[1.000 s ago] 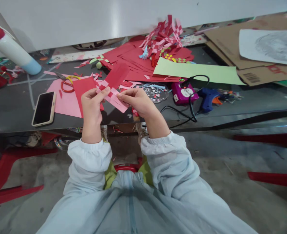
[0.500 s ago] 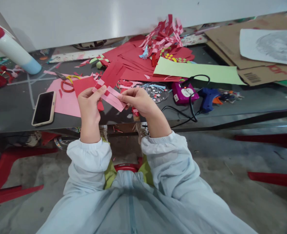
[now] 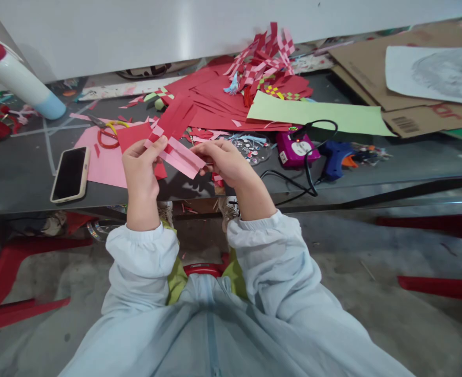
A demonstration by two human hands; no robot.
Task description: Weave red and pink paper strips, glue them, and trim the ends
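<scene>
Both my hands hold a woven piece of red and pink paper strips [image 3: 178, 144] just above the front edge of the dark table [image 3: 26, 180]. My left hand [image 3: 140, 162] pinches its left end between thumb and fingers. My right hand [image 3: 225, 162] pinches the ends of the pink strips on the right. The red part of the weave rises away from me towards the pile of red paper sheets [image 3: 215, 104].
A phone [image 3: 70, 174] lies left of my hands on the table, beside pink paper [image 3: 101, 157] and red-handled scissors [image 3: 108, 133]. To the right sit a purple device [image 3: 295, 149] with a black cable, a blue glue gun [image 3: 335, 157], green paper [image 3: 317, 115] and cardboard [image 3: 375, 68]. Finished weaves [image 3: 264, 60] are heaped behind.
My left hand has shifted a little left and up with the weave, which now tilts more steeply. My right hand has stayed almost in place on the pink strips.
</scene>
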